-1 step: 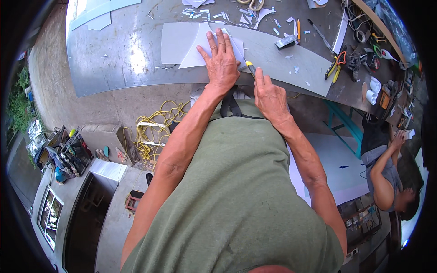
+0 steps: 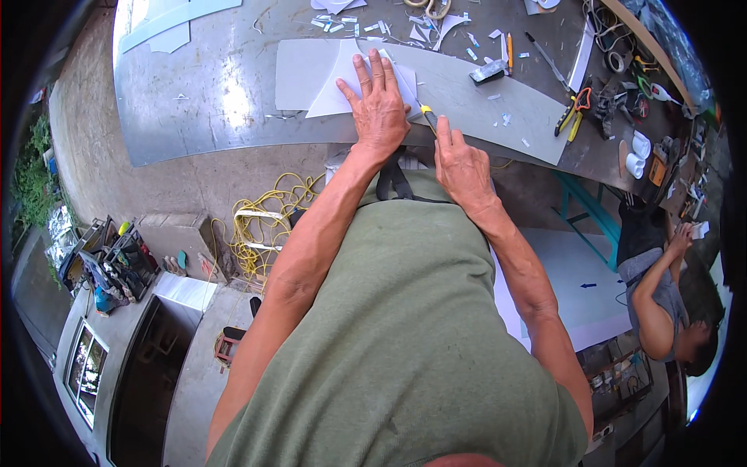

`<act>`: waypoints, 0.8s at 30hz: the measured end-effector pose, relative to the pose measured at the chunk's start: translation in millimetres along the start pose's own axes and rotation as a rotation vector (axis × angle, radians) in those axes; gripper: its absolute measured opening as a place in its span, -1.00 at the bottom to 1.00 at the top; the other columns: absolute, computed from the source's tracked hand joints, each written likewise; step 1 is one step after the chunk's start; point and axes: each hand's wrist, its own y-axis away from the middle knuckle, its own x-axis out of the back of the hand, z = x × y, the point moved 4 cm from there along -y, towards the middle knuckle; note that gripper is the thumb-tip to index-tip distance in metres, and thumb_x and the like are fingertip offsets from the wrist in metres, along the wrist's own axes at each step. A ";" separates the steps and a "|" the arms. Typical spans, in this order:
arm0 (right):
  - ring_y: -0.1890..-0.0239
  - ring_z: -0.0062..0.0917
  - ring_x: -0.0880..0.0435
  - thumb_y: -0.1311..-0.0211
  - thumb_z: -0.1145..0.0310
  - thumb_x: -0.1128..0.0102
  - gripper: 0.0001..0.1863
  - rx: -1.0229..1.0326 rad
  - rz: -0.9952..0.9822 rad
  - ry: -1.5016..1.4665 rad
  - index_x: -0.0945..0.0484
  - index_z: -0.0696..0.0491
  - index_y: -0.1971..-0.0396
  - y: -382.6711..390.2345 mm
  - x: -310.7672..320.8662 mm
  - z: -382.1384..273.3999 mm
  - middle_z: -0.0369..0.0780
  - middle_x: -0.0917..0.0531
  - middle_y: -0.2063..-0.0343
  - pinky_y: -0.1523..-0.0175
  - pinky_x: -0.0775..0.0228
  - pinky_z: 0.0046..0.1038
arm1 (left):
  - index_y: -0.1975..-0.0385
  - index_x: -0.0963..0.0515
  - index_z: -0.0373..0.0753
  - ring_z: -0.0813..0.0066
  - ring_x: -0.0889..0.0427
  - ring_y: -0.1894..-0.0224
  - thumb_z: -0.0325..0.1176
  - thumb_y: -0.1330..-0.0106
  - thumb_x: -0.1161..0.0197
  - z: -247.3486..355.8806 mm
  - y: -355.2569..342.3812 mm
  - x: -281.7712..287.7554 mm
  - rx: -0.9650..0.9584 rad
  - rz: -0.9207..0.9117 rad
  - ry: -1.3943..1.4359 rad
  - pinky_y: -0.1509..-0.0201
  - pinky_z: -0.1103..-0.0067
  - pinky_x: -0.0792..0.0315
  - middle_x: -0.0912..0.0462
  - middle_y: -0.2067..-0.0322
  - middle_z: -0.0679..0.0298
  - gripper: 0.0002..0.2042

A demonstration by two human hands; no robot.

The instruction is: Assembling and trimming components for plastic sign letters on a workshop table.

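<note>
My left hand (image 2: pixel 379 105) lies flat with spread fingers on a white cut sheet (image 2: pixel 330 95), pressing it down. Underneath is a long grey panel (image 2: pixel 467 105) along the near edge of the metal table (image 2: pixel 202 93). My right hand (image 2: pixel 463 162) is closed round a yellow-and-black cutter knife (image 2: pixel 429 116), its index finger stretched along the handle. The knife's tip is beside the sheet's right corner, close to my left thumb. I cannot tell whether the blade touches the sheet.
White scraps (image 2: pixel 424 33), scissors (image 2: pixel 429 8) and a dark block (image 2: pixel 489 71) lie beyond. Pliers (image 2: pixel 574 115), an orange pencil (image 2: pixel 510 53) and rolls (image 2: pixel 636 159) are at right. Yellow cord (image 2: pixel 268 214) tangles on the floor. Another person (image 2: pixel 657 300) is at far right.
</note>
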 end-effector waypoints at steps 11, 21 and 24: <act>0.57 -0.41 -0.68 -0.46 0.34 -0.12 -0.57 -0.301 -0.072 -0.711 -0.42 0.22 -0.23 2.0 -24.9 54.4 -0.12 -0.65 0.52 0.42 -0.52 -0.33 | -0.50 -0.09 -0.45 -0.17 0.23 -0.62 -0.26 -0.12 -0.50 -12.3 6.2 -0.6 -0.114 0.056 0.054 -0.49 -0.32 0.25 0.10 -0.58 -0.09 -0.03; 0.43 -0.40 -0.67 -0.40 0.36 -0.20 -0.55 -0.331 0.322 -0.721 -0.44 0.15 -0.23 -8.1 -13.4 70.8 -0.16 -0.63 0.42 0.23 -0.55 -0.33 | -0.45 -0.24 -0.40 -0.15 -0.01 -0.58 -0.21 -0.23 -0.46 -68.5 30.1 19.2 -0.124 0.270 0.205 -0.60 0.06 0.07 -0.17 -0.50 -0.11 -0.18; 0.32 -0.23 -0.72 -0.27 0.38 -0.31 -0.51 -0.166 0.274 -0.507 -0.49 0.06 -0.20 -37.8 -1.0 53.7 -0.11 -0.68 0.34 0.13 -0.57 -0.26 | -0.35 -0.37 -0.40 -0.10 -0.32 -0.45 -0.30 -0.22 -0.45 -85.5 31.1 30.4 -0.078 0.416 0.153 -0.47 0.19 -0.22 -0.45 -0.33 -0.11 -0.31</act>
